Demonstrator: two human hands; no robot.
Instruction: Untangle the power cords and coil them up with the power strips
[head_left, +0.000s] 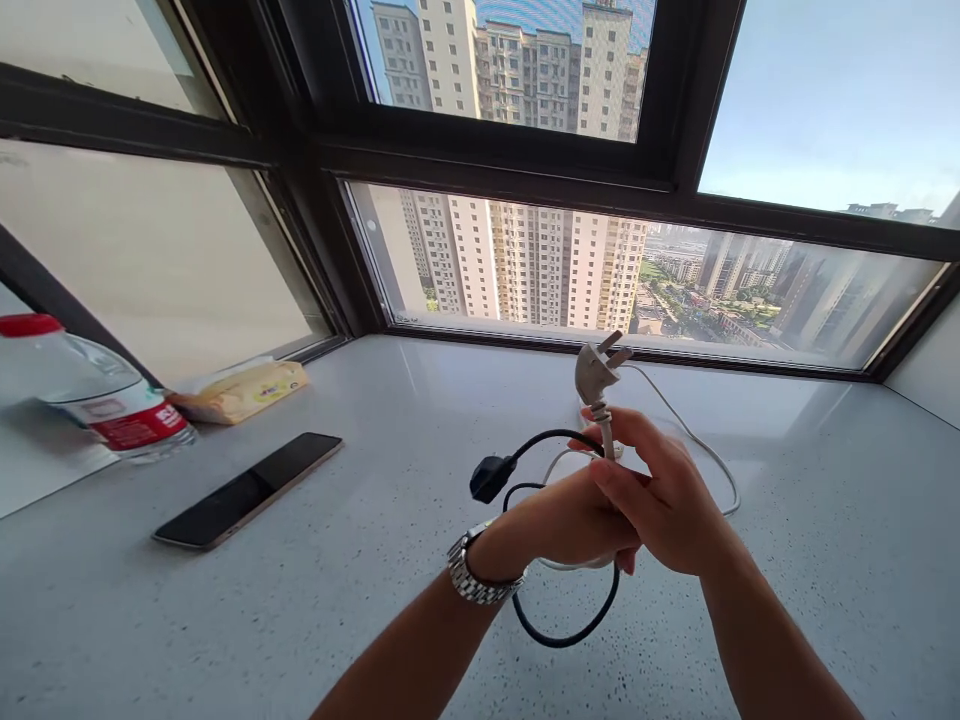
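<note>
A white power plug (595, 374) with flat metal prongs points upward above my hands. My right hand (667, 490) is closed, its thumb and fingers around the white cord just below the plug. Crossing beneath it, my left hand (581, 515) wears a metal watch (476, 572) and is wrapped around the bunched cords, its fingers mostly hidden. A black cable (562, 643) loops below my hands, and its black connector (491, 478) sticks out to the left. Behind my right hand, a thin white cord (705, 445) curves over the surface.
A dark-screened phone (251, 490) lies on the speckled white sill (360, 620) at left. Beyond it are a yellow tissue pack (255, 392) and a clear bottle (139, 415) with a red label, lying tilted. Dark window frames (510, 165) border the sill's far side.
</note>
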